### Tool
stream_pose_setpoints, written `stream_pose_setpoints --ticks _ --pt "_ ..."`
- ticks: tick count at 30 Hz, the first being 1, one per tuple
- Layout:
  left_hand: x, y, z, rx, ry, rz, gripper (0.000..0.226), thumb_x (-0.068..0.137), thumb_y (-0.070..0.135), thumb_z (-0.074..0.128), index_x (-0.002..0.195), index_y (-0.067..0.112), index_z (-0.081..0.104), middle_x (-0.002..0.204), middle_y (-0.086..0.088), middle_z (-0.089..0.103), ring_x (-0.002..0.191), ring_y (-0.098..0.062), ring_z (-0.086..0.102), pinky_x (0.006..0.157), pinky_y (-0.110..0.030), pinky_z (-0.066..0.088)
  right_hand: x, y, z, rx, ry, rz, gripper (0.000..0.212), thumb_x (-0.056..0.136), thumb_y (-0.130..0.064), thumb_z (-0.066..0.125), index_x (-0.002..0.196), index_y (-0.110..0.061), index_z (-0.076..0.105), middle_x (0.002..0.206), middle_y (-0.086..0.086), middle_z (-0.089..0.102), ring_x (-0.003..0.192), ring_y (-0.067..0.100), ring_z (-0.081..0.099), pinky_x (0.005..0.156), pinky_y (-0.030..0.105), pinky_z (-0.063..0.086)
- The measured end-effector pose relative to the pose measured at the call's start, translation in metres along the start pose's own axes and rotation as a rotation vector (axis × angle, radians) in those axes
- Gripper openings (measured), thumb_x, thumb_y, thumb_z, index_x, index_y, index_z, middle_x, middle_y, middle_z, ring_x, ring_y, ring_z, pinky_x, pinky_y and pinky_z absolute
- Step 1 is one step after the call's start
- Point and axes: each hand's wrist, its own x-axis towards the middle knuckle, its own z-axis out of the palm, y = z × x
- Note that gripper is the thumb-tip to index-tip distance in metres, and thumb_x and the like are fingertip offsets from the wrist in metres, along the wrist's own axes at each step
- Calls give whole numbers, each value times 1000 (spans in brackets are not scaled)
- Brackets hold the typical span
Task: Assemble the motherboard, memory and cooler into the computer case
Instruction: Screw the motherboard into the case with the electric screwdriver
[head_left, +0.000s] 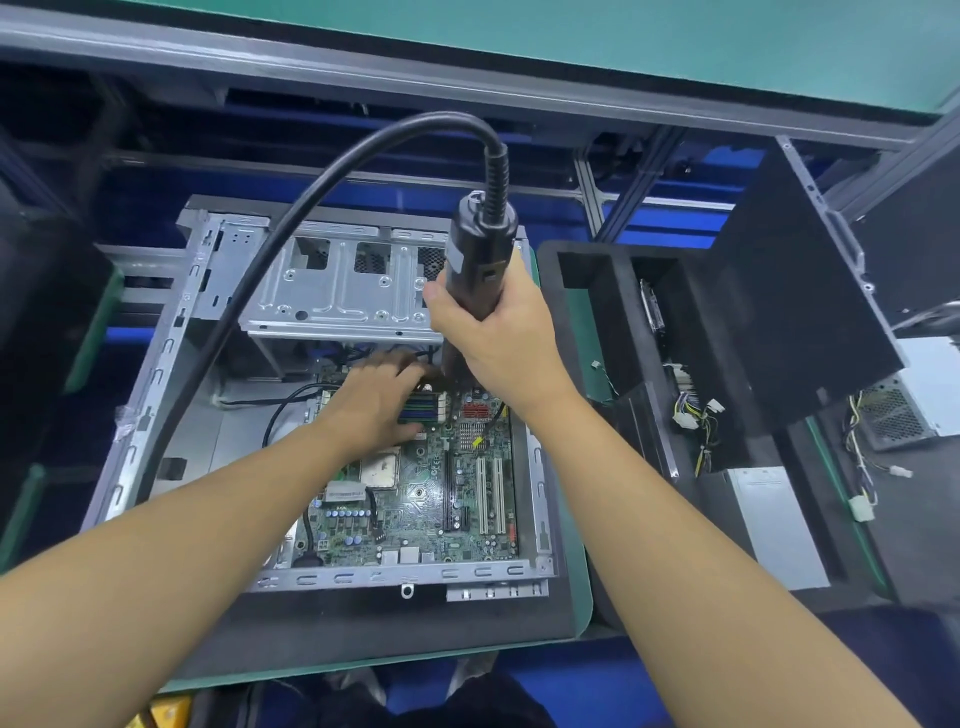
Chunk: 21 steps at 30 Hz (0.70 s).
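An open grey computer case (156, 395) lies flat on a dark mat. The green motherboard (415, 499) sits inside it, its bare CPU socket (380, 467) showing in the middle. My right hand (493, 322) grips a black electric screwdriver (478, 249) held upright, with its tip down at the board's far edge beside the memory slots (422, 402). A thick black cable (291, 228) arcs from the tool's top to the left. My left hand (374, 395) rests flat on the board over the memory slots, fingers reaching toward the screwdriver tip. The tip itself is hidden behind my hands.
The metal drive cage (337, 280) spans the far part of the case. To the right stands a black foam tray (597, 291) with wired parts (691, 415), a black case panel (789, 322) and a grey power supply (904, 410). An aluminium frame rail (467, 83) runs overhead.
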Motion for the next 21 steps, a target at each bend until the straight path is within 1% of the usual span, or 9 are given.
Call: stream_pose_setpoints --ticks 2,5,8,10,13,16,18,21 --pt "-1 -1 2 -7 0 -27 72 76 51 73 134 24 40 129 -7 51 115 -28 50 103 -42 38 0 1 2 -11 7 13 15 83 -36 68 87 -36 53 73 -14 62 68 3 56 67 12 47" --pt "-5 -2 4 -47 -7 -52 69 77 50 73 133 26 40 123 -5 52 108 -26 50 97 -41 38 0 3 2 -7 21 21 15 81 -38 68 87 -35 54 72 -14 62 67 4 55 67 14 47" --pt "-6 -3 4 -65 -2 -63 68 76 49 74 132 28 40 122 -5 52 108 -27 47 96 -42 38 0 5 2 -11 21 39 17 81 -40 68 88 -32 55 72 -15 62 68 6 55 67 16 47" --pt "-5 -2 4 -59 1 -61 69 76 50 74 132 29 40 122 -4 51 108 -26 47 96 -42 38 -1 6 1 -17 18 40 17 81 -40 68 89 -34 55 73 -15 62 70 7 56 69 19 49" --pt "-5 -2 6 -65 -5 -65 71 75 51 74 132 29 39 121 -4 51 107 -26 46 96 -43 39 -1 7 1 -21 10 43 17 81 -41 68 89 -36 55 75 -14 62 73 10 57 73 26 50" --pt "-4 -3 7 -88 -15 -68 70 72 51 73 130 31 39 119 -2 50 99 -22 44 95 -43 39 -3 9 0 -14 -2 47 18 81 -43 68 94 -38 56 79 -10 62 77 12 59 78 30 52" --pt "-5 -3 7 -106 -33 -69 69 70 48 73 128 30 38 118 -2 49 95 -18 38 95 -43 37 -4 8 -1 -8 -8 54 20 82 -44 68 96 -39 56 80 -11 63 79 11 60 79 27 51" --pt "-8 -3 3 -168 -18 -66 63 69 39 65 125 27 38 117 -3 44 103 -23 40 93 -43 34 -2 3 -1 -12 -6 53 17 84 -38 70 91 -39 55 78 -14 62 76 7 58 74 18 49"
